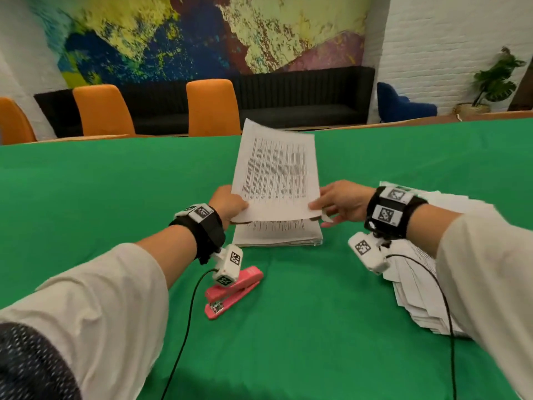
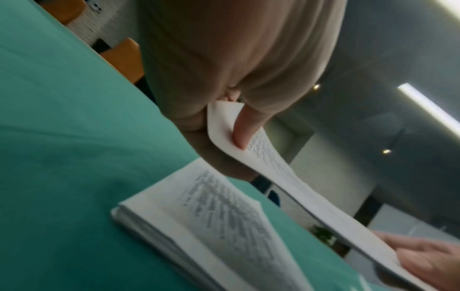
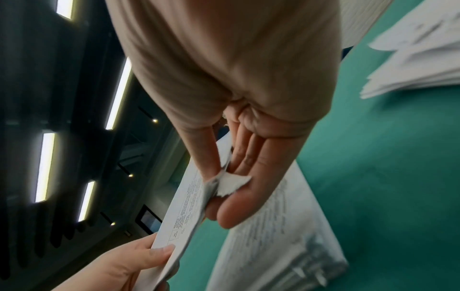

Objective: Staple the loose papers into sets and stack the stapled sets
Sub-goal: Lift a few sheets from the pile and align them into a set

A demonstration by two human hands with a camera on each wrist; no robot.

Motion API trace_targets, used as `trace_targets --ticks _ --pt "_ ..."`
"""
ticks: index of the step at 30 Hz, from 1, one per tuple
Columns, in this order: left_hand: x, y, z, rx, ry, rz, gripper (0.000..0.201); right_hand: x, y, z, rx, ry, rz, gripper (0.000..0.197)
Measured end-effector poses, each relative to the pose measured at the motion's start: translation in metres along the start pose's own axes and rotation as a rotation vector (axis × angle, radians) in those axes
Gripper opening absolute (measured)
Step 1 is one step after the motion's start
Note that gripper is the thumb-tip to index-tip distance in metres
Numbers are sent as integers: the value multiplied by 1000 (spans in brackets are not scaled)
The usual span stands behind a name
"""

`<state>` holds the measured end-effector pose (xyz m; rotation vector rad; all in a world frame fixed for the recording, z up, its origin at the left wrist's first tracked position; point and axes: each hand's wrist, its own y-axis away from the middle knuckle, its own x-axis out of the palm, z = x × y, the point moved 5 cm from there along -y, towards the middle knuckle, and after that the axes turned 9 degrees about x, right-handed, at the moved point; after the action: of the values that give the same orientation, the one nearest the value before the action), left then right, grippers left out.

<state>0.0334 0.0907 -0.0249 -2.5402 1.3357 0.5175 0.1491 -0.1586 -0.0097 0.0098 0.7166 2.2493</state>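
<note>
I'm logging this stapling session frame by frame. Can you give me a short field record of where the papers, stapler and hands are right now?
held item: thin set of printed white sheets, lifted above the table
left hand: pinches the set's near-left corner
right hand: pinches the near-right corner
centre pile: neat stack of printed papers, under the held set
right pile: fanned heap of white papers
stapler: pink stapler, untouched on the green tablecloth

Head view looks forward and down across the green table (image 1: 288,327), both arms reaching out in front. Left wrist camera sits right under the left hand (image 2: 224,88), looking along it. Right wrist camera hugs the right hand (image 3: 236,98) likewise. All three catch the held paper set (image 1: 277,174) over the neat paper stack (image 1: 277,233).
</note>
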Motion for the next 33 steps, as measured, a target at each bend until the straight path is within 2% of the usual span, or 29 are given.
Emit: trace_targets --ticks 3,6,10,12,13,16,18,20,24,30,33 --pt "1 -11 18 -42 -119 -5 41 2 -16 -16 35 -41 -32 46" --pt "5 -15 25 -74 -104 -2 44 5 -30 -27 34 -37 -68 41" --pt "3 -22 25 -80 -92 -8 41 5 -37 -30 13 107 -156 32" --pt "5 -23 24 -101 -2 30 39 2 -38 -29 -11 116 -192 22" --pt "7 -22 23 -113 53 45 40 2 -39 -28 -7 93 -173 15" --pt "10 -21 21 -127 132 56 38 2 -41 -28 22 22 -98 9" --pt "12 -21 23 -133 145 69 38 1 -43 -32 41 -27 -84 19" --pt "14 -20 26 -155 122 80 38 2 -43 -35 51 -46 -70 21" --pt "19 -18 32 -215 64 128 34 0 -45 -39 34 -7 -113 31" --pt "16 -15 30 -241 -93 205 25 -1 -52 -43 45 199 -170 38" --pt "10 -13 29 -241 -210 201 35 0 -51 -41 43 268 -192 49"
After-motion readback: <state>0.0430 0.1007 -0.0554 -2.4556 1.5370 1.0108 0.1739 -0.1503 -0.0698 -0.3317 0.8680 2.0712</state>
